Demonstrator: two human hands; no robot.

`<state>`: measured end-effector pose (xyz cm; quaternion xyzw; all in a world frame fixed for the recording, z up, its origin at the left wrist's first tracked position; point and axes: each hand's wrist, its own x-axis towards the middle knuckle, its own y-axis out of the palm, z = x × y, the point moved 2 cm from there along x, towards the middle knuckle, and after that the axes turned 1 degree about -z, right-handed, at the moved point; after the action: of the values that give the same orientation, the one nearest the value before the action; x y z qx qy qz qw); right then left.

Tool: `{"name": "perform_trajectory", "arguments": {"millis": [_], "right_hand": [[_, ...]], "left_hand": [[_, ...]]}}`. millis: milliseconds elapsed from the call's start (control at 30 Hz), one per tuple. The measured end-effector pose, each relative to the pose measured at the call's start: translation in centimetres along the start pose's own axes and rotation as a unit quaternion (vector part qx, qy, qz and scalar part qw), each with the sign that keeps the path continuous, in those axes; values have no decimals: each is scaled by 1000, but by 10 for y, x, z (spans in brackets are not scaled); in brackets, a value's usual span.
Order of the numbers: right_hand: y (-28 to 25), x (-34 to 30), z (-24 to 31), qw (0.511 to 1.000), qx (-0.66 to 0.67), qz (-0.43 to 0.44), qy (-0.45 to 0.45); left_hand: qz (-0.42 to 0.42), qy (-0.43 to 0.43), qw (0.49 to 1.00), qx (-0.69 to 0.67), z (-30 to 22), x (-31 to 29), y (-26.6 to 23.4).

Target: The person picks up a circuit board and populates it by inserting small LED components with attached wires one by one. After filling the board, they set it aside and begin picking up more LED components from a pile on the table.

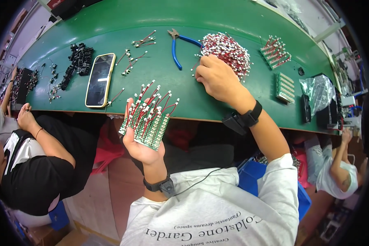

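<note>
My left hand (145, 153) is closed around a green circuit board panel (155, 133) at the table's near edge. Many red wires with white connectors stand up from the panel's far and left parts, while its right side shows bare rows. Over the left edge of a heap of red wires with white connectors (229, 49), my right hand (219, 80) has its fingers pinched together. What lies between those fingertips is too small and hidden to make out. Blue-handled cutters (174, 51) lie open just left of the heap.
On the green table (151, 65), a phone (99, 80) and loose wire pieces (129, 63) lie left, beyond them black connectors (81, 59). At right are a wired panel (275, 53), stacked boards (285, 88) and a plastic bag (317, 94). Another person (41, 164) sits at left.
</note>
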<state>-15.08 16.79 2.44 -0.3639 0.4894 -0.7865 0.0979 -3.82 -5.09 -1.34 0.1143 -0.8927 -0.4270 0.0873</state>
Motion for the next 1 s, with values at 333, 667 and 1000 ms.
{"name": "perform_trajectory", "arguments": {"millis": [333,667,1000], "right_hand": [[-10,28,-3,950,308,-44,-7],[10,3,7,907,419,-16,20],[12,-4,3,902,420,-27,92]], "left_hand": [[-60,18,998,1,17,24,23],[-53,95,992,64,58,48,66],[-15,120,985,119,68,43,76]]}}
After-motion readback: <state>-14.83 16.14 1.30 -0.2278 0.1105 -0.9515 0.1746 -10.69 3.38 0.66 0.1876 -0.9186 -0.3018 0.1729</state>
